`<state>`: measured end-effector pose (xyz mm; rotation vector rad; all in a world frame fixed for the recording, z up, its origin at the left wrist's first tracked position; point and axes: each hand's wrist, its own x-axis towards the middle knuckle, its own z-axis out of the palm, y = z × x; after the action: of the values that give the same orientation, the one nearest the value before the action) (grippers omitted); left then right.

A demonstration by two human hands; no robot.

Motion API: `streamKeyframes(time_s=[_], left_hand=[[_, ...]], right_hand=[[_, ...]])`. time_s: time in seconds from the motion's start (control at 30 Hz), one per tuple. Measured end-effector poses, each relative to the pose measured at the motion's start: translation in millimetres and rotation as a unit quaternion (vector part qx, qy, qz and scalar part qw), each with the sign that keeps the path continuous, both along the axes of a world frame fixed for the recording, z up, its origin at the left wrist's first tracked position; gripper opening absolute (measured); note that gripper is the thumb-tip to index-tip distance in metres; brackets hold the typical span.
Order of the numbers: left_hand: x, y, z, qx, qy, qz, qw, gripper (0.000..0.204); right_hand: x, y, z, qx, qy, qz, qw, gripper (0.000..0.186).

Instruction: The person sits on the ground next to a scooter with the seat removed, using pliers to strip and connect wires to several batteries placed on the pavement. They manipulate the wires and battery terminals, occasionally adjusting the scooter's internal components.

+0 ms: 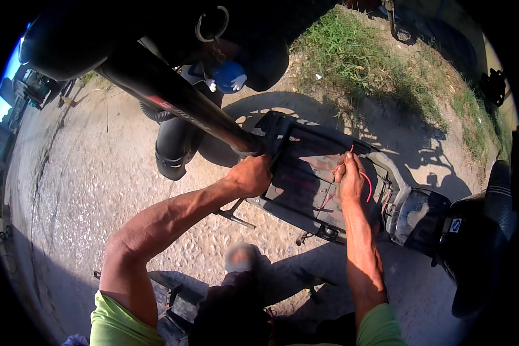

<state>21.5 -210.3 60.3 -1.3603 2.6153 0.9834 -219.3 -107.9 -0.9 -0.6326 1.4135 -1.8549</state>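
While my right grip (350, 179) pinches the red wire (369, 185) over the open floor compartment (294, 190), my left grip (251, 176) sits curled at the foot of the black steering column (184, 112); can't tell from here whether it's clamped on anything.

Rough pale ground (98, 173) outdoors, partly in sun and partly in shade.
Its surface is coarse and pebbly near the middle, smoother and glinting toward the left, where a long dark crack runs; at the upper right it gives way to dirt with a patch of green grass (352, 52). A black scooter (297, 181) stands on it, casting a shadow toward the grass. In the shade at the bottom lie a pliers-like tool (311, 284) with yellowish parts and, farther left, a dark panel (184, 297), partly hidden; a blurred foot (240, 258) is between them.
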Motion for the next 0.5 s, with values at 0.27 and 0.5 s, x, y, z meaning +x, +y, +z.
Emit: streamKeyframes(time_s=[0.27,0.5], left_hand=[[11,2,-5,0.008,0.047,0.017,0.999,0.03],[14,9,3,0.023,0.048,0.033,0.998,0.029]], right_hand=[[17,-4,11,0.028,0.063,0.013,0.998,0.033],[12,9,-2,-0.051,-0.089,-0.014,0.995,0.03]])
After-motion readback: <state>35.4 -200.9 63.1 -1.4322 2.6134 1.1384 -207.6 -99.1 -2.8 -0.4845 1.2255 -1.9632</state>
